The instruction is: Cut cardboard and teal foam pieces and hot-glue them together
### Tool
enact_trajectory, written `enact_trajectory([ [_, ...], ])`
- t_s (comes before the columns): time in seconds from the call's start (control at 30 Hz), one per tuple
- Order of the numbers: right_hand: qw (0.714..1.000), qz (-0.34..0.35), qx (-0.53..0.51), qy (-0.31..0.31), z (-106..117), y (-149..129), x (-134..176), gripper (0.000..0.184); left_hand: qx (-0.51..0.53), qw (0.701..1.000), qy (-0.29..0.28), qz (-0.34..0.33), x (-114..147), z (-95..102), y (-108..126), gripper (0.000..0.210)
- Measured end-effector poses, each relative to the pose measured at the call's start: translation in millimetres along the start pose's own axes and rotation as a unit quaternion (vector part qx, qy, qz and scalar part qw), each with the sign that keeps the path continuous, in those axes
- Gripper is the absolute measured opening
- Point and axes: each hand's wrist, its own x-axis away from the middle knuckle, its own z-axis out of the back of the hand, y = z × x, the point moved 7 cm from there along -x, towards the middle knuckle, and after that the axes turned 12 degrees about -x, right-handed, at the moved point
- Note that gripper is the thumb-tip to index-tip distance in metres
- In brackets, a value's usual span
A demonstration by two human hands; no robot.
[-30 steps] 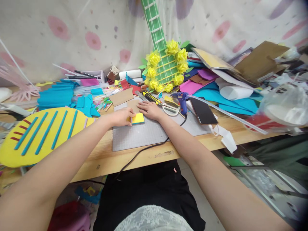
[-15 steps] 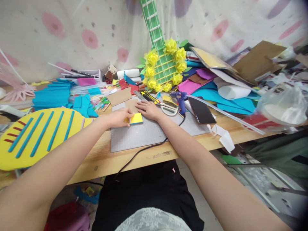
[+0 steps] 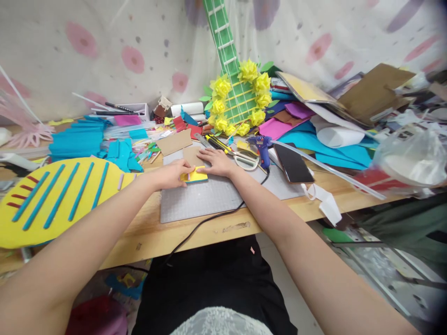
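Note:
On the grey cutting mat (image 3: 185, 207) lies a small yellow piece (image 3: 197, 177) with a blue edge, layered like foam or card. My left hand (image 3: 172, 174) is closed on its left end, and a bit of pale purple shows beside the fingertips. My right hand (image 3: 218, 163) lies flat with fingers stretched out over a piece of brown cardboard (image 3: 190, 152); its thumb reaches onto the top of the yellow piece. Just beyond that hand are a yellow-and-black utility knife (image 3: 219, 142) and white-handled scissors (image 3: 246, 162).
A blue glue gun (image 3: 262, 150) and a black phone (image 3: 293, 163) sit to the right. The gun's cord (image 3: 209, 215) crosses the mat. A yellow striped oval board (image 3: 66, 200) lies left. Behind stands a green paper guitar (image 3: 239, 100) with yellow flowers.
My right hand has shifted slightly nearer, and its thumb now lies over the yellow piece. My left hand keeps its hold, its fingers a little further over the top.

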Motion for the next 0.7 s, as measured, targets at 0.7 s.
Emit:
enact_trajectory([
  [0.7,1.0,0.007,0.019,0.017,-1.3,-0.9,-1.5,0.073,0.137,0.971,-0.04,0.19,2.7,6.4,-21.5,0.043],
])
